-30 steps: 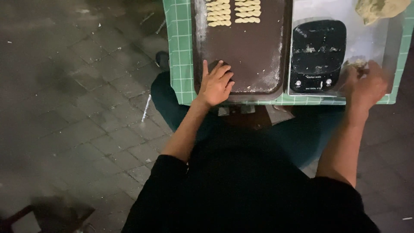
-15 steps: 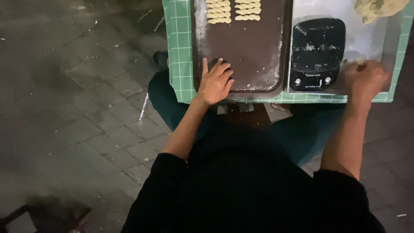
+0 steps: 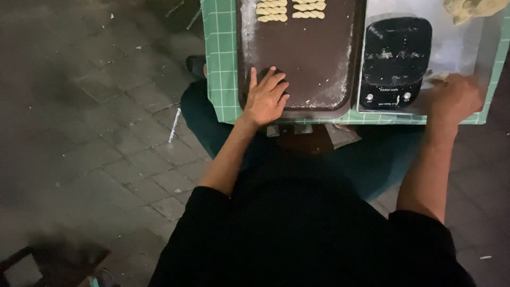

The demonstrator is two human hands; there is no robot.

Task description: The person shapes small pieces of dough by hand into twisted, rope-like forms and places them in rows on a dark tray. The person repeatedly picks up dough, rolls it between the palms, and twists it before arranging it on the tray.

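My left hand (image 3: pixel 267 97) lies flat on the near left corner of a dark brown baking tray (image 3: pixel 313 64), fingers spread, holding nothing. Several twisted dough pieces (image 3: pixel 289 10) sit in rows at the tray's far end. My right hand (image 3: pixel 454 98) rests on the clear floured sheet (image 3: pixel 457 48) right of a black kitchen scale (image 3: pixel 396 61), fingers curled over a small bit of dough (image 3: pixel 438 77); whether it grips it is unclear. A larger dough lump (image 3: pixel 473 8) lies at the far right.
The tray, scale and sheet rest on a green checked mat (image 3: pixel 220 64) on a low table. Dark paving stones (image 3: pixel 95 133) stretch to the left, with a shoe (image 3: pixel 195 64) by the table and a dark stool (image 3: pixel 53 263) bottom left.
My right hand has shifted slightly on the sheet, curling over the small dough bit. The left hand stays flat on the tray corner.
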